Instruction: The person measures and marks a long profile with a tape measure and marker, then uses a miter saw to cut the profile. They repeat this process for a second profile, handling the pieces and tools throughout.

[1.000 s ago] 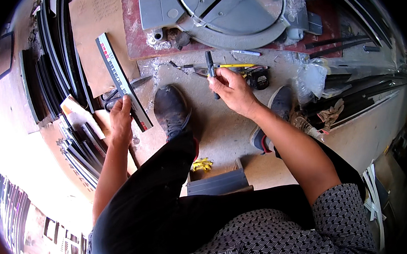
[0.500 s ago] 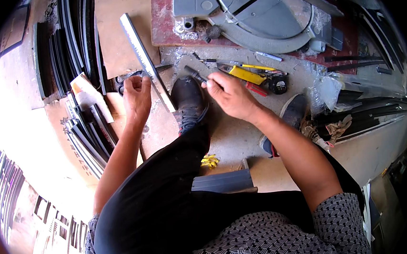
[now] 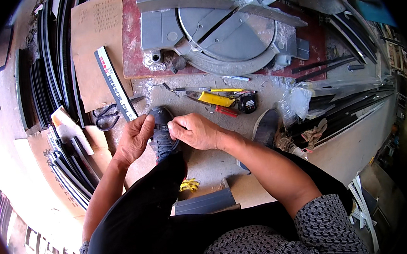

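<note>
Counts: 2 hands, left hand (image 3: 135, 141) and right hand (image 3: 195, 131), 12 o'clock of knee. 2 shoes (image 3: 161, 130) (image 3: 263, 128). 1 miter saw (image 3: 226, 27) at 12. 1 scissors (image 3: 108, 116) at 10. 1 tape measure (image 3: 248, 103). 1 yellow knife (image 3: 215, 99).

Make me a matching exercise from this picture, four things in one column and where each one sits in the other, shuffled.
Things:
1. scissors
2. tape measure
3. saw base
4. small dark piece

Places:
A. on the red board at the top
B. between the left hand and right hand
C. on the floor by the cardboard, left of the shoe
D. on the floor right of the yellow knife

Pairs: 1-C, 2-D, 3-A, 4-B
</note>
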`<state>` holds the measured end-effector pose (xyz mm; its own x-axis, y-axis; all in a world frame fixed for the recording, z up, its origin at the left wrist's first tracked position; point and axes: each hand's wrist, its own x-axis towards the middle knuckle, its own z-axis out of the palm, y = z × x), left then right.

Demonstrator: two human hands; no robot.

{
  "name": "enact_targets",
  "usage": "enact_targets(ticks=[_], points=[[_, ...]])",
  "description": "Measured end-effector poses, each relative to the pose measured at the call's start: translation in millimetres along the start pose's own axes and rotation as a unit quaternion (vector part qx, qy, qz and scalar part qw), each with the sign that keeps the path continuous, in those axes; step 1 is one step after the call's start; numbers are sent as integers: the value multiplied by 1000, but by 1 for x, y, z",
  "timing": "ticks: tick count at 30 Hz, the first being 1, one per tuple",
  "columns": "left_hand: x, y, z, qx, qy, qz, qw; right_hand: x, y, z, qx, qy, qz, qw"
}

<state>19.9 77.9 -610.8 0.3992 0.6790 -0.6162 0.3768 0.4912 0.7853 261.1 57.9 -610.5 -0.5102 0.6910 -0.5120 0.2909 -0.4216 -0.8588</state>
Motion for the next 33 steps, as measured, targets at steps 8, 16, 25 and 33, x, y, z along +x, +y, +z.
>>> enact_targets(ticks=[8, 16, 25, 33], points=[[2, 6, 15, -33, 18, -25, 999, -17, -12, -8, -145, 68, -49, 986], [7, -20, -13, -263, 149, -30, 953, -37, -7, -27, -275, 164, -116, 940], [11, -22, -16, -203, 139, -10, 969, -60, 7, -51, -149, 234, -26, 960], [4, -65, -54, -191, 301, -106, 928, -54, 12, -13, -98, 290, -64, 950]])
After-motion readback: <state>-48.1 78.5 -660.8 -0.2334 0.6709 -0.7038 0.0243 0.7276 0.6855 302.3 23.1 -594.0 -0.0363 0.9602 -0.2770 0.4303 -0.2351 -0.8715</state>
